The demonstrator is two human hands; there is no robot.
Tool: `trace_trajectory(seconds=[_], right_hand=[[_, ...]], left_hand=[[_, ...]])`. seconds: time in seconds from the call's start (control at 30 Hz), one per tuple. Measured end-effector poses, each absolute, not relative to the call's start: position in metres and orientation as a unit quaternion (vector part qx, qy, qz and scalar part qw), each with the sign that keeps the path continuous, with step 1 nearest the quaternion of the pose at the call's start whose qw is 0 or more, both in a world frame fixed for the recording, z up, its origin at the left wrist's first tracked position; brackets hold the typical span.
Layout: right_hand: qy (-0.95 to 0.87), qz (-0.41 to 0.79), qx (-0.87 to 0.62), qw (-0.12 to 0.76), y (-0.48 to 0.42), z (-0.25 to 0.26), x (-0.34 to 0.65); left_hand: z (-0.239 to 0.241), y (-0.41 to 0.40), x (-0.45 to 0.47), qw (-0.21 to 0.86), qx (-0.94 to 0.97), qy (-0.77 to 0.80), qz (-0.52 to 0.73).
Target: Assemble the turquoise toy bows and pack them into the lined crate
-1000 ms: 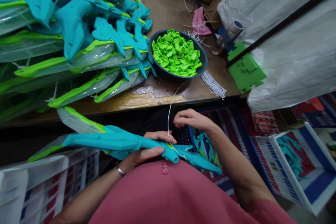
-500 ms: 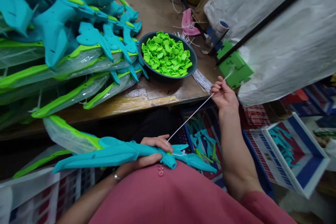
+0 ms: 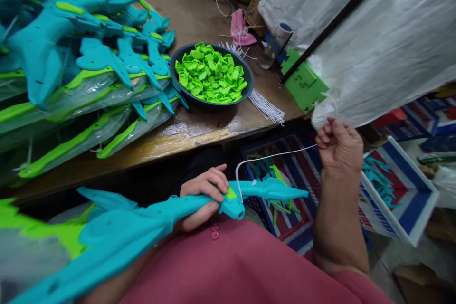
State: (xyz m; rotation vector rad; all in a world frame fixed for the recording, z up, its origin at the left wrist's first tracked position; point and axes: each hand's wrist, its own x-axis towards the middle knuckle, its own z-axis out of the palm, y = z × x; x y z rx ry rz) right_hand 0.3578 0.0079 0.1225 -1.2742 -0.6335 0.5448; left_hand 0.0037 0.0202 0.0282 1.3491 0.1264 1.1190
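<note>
No legible text, label, brand, number or sign on bowl (image 3: 212,104), crates or anything else.

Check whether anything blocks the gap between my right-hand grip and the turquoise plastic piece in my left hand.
Nothing visible blocks it. A thin white cord crosses the gap, running from your right-hand grip to the turquoise plastic piece, beside its bright green inset. Below the cord, a pointed turquoise part juts out.

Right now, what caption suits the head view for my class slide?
Left hand holds a teal part, right hand the white cord running to it, bowl of green pieces beyond.
</note>
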Motion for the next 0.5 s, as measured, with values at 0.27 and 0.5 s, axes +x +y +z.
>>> trace_trajectory(seconds=[0.27, 0.5], right_hand=[[-0.312, 0.072, -0.551, 0.77, -0.015, 0.129, 0.353], [-0.274, 0.01, -0.619, 0.736, -0.015, 0.099, 0.356]], left_hand=[[0.097, 0.03, -0.031, 0.451, 0.701, 0.124, 0.538], [0.125, 0.025, -0.057, 0.397, 0.726, 0.136, 0.544]])
